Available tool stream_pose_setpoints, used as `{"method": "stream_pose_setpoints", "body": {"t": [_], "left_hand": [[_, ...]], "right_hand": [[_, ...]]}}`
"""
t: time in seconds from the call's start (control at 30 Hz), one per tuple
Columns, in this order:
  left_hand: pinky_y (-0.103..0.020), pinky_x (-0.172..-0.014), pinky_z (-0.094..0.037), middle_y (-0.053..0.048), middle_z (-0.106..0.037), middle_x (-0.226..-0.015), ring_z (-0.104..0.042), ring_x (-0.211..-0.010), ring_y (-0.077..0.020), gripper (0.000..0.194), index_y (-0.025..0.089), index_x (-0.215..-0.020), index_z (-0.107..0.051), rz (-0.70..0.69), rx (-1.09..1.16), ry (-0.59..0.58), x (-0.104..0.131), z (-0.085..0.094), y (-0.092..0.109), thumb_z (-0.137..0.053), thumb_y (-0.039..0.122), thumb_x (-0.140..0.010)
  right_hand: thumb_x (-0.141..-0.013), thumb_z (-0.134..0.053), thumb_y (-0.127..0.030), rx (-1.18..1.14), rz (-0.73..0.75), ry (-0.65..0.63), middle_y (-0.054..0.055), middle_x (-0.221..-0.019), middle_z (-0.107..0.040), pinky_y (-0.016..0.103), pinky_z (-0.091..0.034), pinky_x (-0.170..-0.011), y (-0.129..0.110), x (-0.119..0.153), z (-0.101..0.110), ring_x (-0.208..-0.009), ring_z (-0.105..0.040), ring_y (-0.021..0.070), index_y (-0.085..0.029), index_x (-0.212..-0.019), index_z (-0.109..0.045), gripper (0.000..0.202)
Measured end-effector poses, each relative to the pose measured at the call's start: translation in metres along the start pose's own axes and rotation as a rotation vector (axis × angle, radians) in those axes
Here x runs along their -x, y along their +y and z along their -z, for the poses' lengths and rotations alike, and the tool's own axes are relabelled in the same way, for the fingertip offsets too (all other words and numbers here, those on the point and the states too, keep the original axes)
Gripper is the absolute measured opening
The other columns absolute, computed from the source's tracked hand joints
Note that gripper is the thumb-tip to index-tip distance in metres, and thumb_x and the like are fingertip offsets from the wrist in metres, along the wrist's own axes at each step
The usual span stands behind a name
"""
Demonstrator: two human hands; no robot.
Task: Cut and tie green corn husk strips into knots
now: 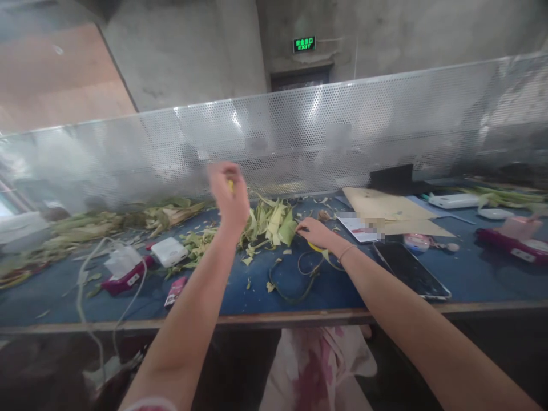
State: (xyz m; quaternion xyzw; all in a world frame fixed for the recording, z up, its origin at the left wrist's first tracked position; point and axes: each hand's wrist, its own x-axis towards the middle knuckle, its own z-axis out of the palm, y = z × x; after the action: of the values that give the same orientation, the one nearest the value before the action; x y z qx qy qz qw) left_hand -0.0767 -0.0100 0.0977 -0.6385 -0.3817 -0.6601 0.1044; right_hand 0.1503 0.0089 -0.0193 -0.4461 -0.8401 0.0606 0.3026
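Note:
My left hand is raised above the table with its fingers curled, smeared by motion. A small yellow thing shows in its grip; I cannot tell its kind. My right hand is low over the table, fingers bent together at the edge of a heap of pale green leaf strips. What those fingers hold, if anything, is hidden. Under that palm a yellow curved edge peeks out. Close in front lie a thin green strip bent into a loop and a small leaf scrap.
To the right lie a phone, a brown paper envelope and a printed card. Leftward are a white charger box, a purple power strip with cables and more dried leaves. A perforated metal screen closes the back.

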Motion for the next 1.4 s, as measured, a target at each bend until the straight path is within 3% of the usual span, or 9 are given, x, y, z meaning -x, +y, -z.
{"method": "stream_pose_setpoints", "body": {"t": [0.23,0.4,0.5,0.6,0.7,0.9,1.07,1.27,1.4], "left_hand": [[-0.044,-0.092,-0.04,-0.018,-0.058,-0.119,-0.051,-0.117,-0.0327,0.022,0.018,-0.096,-0.058,0.541,-0.654,-0.839,0.056,-0.024,-0.082,-0.051,0.032,-0.081],[-0.046,-0.094,-0.039,-0.013,-0.058,-0.123,-0.052,-0.115,-0.0307,0.041,0.024,-0.115,-0.053,0.53,-0.645,-0.861,0.06,-0.012,-0.088,-0.055,0.034,-0.075],[-0.047,-0.097,-0.036,-0.014,-0.045,-0.138,-0.04,-0.127,-0.0325,0.041,0.022,-0.114,-0.057,0.256,-0.702,-0.729,0.06,-0.015,-0.075,-0.055,0.022,-0.073],[-0.042,-0.102,-0.033,-0.01,-0.058,-0.122,-0.047,-0.119,-0.0246,0.029,0.021,-0.102,-0.064,0.041,-0.585,-0.849,0.065,-0.026,-0.061,-0.042,0.023,-0.083],[-0.048,-0.099,-0.033,-0.015,-0.061,-0.113,-0.049,-0.115,-0.0313,0.031,0.018,-0.098,-0.064,0.031,-0.654,-0.993,0.075,-0.038,-0.05,-0.049,0.038,-0.081],[-0.045,-0.093,-0.035,-0.015,-0.064,-0.104,-0.054,-0.108,-0.0296,0.028,0.014,-0.105,-0.058,0.187,-0.799,-0.839,0.087,-0.049,-0.04,-0.041,0.02,-0.083],[-0.046,-0.089,-0.035,-0.013,-0.064,-0.105,-0.051,-0.109,-0.0291,0.027,0.017,-0.097,-0.061,0.15,-0.728,-0.728,0.083,-0.046,-0.031,-0.036,0.016,-0.086],[-0.042,-0.087,-0.035,-0.008,-0.065,-0.098,-0.05,-0.104,-0.0255,0.018,0.02,-0.091,-0.062,-0.138,-0.539,-0.577,0.083,-0.041,-0.033,-0.044,0.02,-0.087],[-0.035,-0.082,-0.04,-0.008,-0.064,-0.094,-0.054,-0.093,-0.0201,0.02,0.019,-0.086,-0.062,-0.349,-0.414,-0.639,0.085,-0.045,-0.043,-0.044,0.01,-0.084]], "right_hand": [[-0.082,-0.053,-0.016,0.004,-0.018,0.001,0.01,-0.095,-0.067,0.028,-0.045,-0.085,0.005,-0.002,-0.007,-0.088,-0.06,0.0168,-0.015,-0.089,-0.071,0.019],[-0.082,-0.054,-0.017,0.002,-0.011,-0.013,0.01,-0.093,-0.067,0.027,-0.044,-0.083,0.004,-0.001,-0.006,-0.089,-0.06,0.0176,-0.015,-0.089,-0.071,0.018],[-0.082,-0.054,-0.016,0.007,-0.026,-0.015,0.01,-0.093,-0.067,0.027,-0.044,-0.082,0.002,0.0,-0.002,-0.087,-0.06,0.0178,-0.015,-0.089,-0.071,0.018],[-0.082,-0.055,-0.017,0.015,-0.046,-0.025,0.011,-0.094,-0.067,0.026,-0.044,-0.081,-0.003,0.001,0.001,-0.087,-0.061,0.0182,-0.013,-0.09,-0.071,0.019],[-0.082,-0.055,-0.018,0.023,-0.057,-0.043,0.01,-0.094,-0.068,0.025,-0.044,-0.08,-0.008,0.002,0.004,-0.087,-0.061,0.0181,-0.014,-0.088,-0.072,0.018],[-0.082,-0.052,-0.016,0.014,-0.064,-0.046,0.009,-0.094,-0.068,0.026,-0.044,-0.079,-0.012,0.003,0.007,-0.085,-0.062,0.018,-0.015,-0.087,-0.071,0.02],[-0.079,-0.051,-0.01,-0.073,-0.074,0.138,0.01,-0.089,-0.066,0.03,-0.045,-0.082,-0.01,0.001,0.007,-0.084,-0.06,0.0173,-0.014,-0.084,-0.069,0.019],[-0.076,-0.062,-0.029,-0.685,-0.319,0.316,0.004,-0.084,-0.064,0.031,-0.051,-0.074,-0.009,-0.005,0.004,-0.077,-0.06,0.016,-0.019,-0.098,-0.062,0.025],[-0.076,-0.063,-0.036,-1.12,-0.347,0.192,0.003,-0.096,-0.062,0.024,-0.051,-0.06,-0.018,0.0,0.008,-0.071,-0.062,0.0117,-0.024,-0.11,-0.055,0.037]]}}
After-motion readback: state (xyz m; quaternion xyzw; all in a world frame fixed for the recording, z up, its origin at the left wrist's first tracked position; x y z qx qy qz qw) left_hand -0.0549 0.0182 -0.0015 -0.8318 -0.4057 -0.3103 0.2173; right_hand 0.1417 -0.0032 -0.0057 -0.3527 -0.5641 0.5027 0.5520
